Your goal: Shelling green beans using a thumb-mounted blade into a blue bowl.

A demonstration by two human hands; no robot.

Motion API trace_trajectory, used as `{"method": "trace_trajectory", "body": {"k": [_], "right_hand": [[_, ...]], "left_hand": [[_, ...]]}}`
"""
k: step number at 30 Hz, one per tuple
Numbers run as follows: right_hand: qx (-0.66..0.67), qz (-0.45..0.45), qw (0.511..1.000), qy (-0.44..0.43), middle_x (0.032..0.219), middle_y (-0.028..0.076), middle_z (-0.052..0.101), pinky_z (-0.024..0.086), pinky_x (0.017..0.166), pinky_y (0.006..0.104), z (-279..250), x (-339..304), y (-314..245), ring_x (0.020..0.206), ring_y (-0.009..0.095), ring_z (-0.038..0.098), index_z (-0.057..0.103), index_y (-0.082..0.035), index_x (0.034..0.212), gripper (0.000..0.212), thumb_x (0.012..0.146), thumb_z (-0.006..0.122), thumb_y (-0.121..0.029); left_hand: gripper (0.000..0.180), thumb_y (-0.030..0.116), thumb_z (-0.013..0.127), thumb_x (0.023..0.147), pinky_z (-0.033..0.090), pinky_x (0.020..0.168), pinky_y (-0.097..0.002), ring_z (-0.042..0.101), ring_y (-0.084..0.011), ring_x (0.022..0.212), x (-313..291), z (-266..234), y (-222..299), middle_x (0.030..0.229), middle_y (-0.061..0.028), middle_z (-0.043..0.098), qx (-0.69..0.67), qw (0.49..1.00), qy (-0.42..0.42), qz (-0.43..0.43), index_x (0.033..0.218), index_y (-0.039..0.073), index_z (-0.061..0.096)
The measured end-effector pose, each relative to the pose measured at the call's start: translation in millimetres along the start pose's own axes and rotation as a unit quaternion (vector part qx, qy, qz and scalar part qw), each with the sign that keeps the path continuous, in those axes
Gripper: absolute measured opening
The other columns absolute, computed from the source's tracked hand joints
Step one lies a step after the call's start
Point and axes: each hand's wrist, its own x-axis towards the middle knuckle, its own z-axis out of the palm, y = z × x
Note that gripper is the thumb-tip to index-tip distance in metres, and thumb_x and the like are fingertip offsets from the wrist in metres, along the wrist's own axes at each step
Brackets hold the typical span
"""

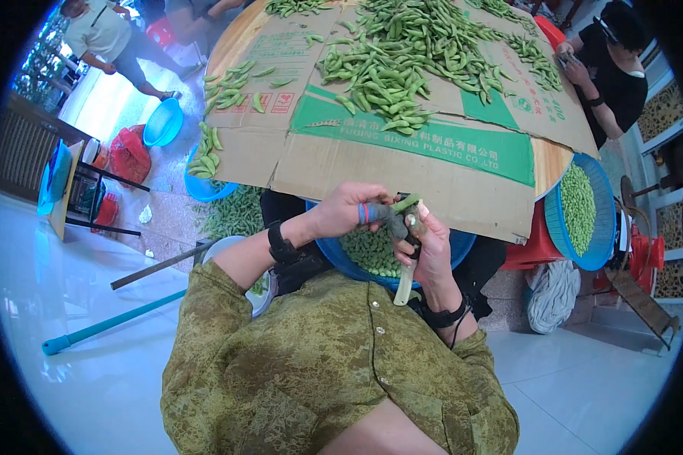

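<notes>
Close together at the near edge of the cardboard, my left hand (347, 213) and my right hand (430, 241) work over a green soybean pod (406, 202). The left fingers are closed at the pod's end, one of them wrapped in blue-grey and red tape. My right hand is closed round a tool with a pale handle (404, 285) that points down; its working end is hidden. Dark coverings wrap some right-hand fingers. Below both hands sits a blue basin (332, 254) of shelled green beans (372, 252). A heap of pods (402, 61) covers the far cardboard.
Flattened cardboard (341, 171) lies over a round wooden table. On the right stand a blue basket (605, 241) of shelled beans and a person in black (622, 68). Pods lie on the floor at left, near a teal pole (114, 324). Another person (102, 34) is far left.
</notes>
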Motion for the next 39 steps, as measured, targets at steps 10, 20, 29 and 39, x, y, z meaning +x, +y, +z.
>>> {"method": "trace_trajectory", "body": {"k": [10, 20, 29, 39], "right_hand": [[0.075, 0.051, 0.996, -0.011, 0.083, 0.006, 0.056, 0.031, 0.035, 0.0179, 3, -1, -4, 0.046, 0.005, 0.034, 0.048, -0.004, 0.124, 0.034, 0.093, 0.052, -0.016], [0.112, 0.083, 0.990, 0.017, 0.078, 0.003, 0.052, 0.034, 0.037, 0.0189, -2, 0, 4, 0.050, 0.007, 0.038, 0.056, -0.007, 0.096, 0.016, 0.097, 0.049, -0.021], [-0.009, 0.028, 0.996, 0.081, 0.075, 0.004, 0.053, 0.032, 0.036, 0.0189, 9, 2, 9, 0.048, 0.006, 0.038, 0.056, -0.005, 0.093, 0.019, 0.097, 0.048, -0.021], [-0.213, -0.057, 0.972, 0.084, 0.069, 0.000, 0.052, 0.034, 0.038, 0.0201, -4, -3, 16, 0.048, 0.005, 0.043, 0.058, -0.003, 0.098, 0.013, 0.095, 0.051, -0.014]], "left_hand": [[0.017, 0.016, 0.060, 0.090, 0.036, 0.042, -0.0219, 0.050, -0.0108, 0.047, 5, -5, -9, 0.061, -0.0057, 0.056, -0.255, 0.956, -0.067, -0.129, 0.100, 0.003, 0.058], [0.042, -0.001, 0.061, 0.065, 0.049, 0.058, -0.0416, 0.060, -0.0331, 0.068, -6, 15, 8, 0.076, -0.0139, 0.057, 0.552, 0.780, 0.106, 0.276, 0.106, 0.000, 0.058], [0.013, 0.011, 0.062, 0.084, 0.045, 0.051, -0.0286, 0.060, -0.0187, 0.057, 3, 8, -5, 0.064, -0.0091, 0.061, 0.254, 0.949, 0.127, 0.137, 0.091, 0.001, 0.065], [0.019, 0.011, 0.048, 0.093, 0.037, 0.043, -0.0176, 0.051, -0.0054, 0.051, -5, 14, 7, 0.066, -0.0015, 0.060, -0.029, 0.988, 0.100, -0.116, 0.092, 0.003, 0.065]]}}
